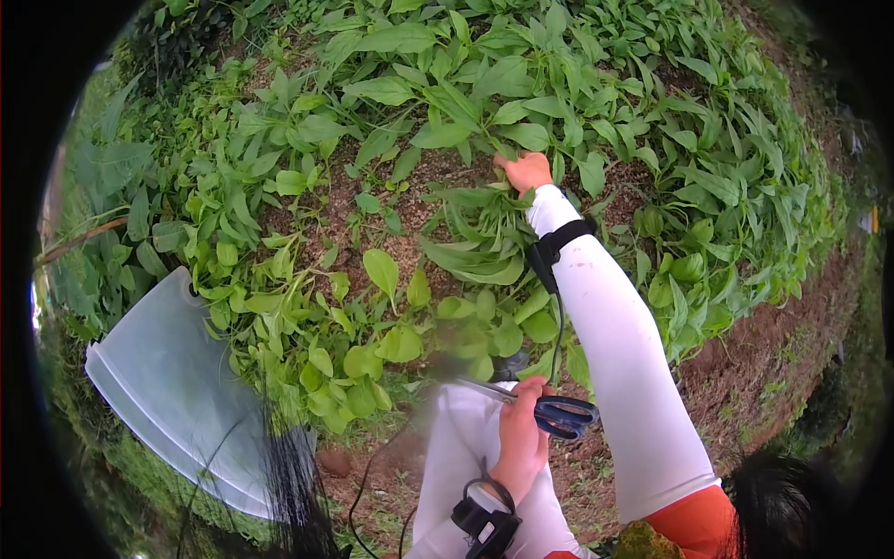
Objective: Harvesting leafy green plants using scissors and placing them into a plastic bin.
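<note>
My right hand (pixel 527 172) reaches forward among the leafy green plants (pixel 454 105), its fingers closed around green stems. Below its wrist hangs a bunch of long green leaves (pixel 482 241), whose stems run up towards that hand. Leaves hide part of the fingertips. Nearer to me, above my white-trousered legs, my left hand (pixel 522 437) grips a pair of scissors (pixel 564 417) with dark blue handles. The scissor blades point left, away from the plants under my right hand, and their tips are blurred.
A translucent plastic tub (pixel 181 398) stands at the left, partly behind strands of hair. Rounder-leaved seedlings (pixel 363 363) grow between it and my legs. Brown soil (pixel 740 377) borders the bed at the right. A black cable (pixel 363 489) runs down near my legs.
</note>
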Demonstrator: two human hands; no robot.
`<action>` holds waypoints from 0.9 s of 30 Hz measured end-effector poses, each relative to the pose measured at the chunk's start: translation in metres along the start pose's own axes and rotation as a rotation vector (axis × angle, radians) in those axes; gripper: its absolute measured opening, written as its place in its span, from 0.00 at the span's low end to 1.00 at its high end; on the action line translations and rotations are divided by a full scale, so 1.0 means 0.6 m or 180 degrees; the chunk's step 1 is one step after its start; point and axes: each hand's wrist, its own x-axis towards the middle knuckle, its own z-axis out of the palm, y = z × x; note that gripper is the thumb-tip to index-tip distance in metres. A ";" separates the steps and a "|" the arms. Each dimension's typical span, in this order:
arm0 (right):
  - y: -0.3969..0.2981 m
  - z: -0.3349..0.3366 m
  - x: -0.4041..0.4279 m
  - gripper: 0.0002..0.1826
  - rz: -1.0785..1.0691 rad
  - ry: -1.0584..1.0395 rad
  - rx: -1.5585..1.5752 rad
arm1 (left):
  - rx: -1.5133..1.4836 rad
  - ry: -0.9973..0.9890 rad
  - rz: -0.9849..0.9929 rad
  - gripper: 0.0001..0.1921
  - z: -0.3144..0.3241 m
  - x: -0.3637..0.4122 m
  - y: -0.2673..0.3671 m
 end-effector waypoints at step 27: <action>-0.037 0.071 0.008 0.22 -0.0134 0.1356 0.0594 | -0.0023 0.0120 -0.0157 0.06 0.002 0.009 -0.013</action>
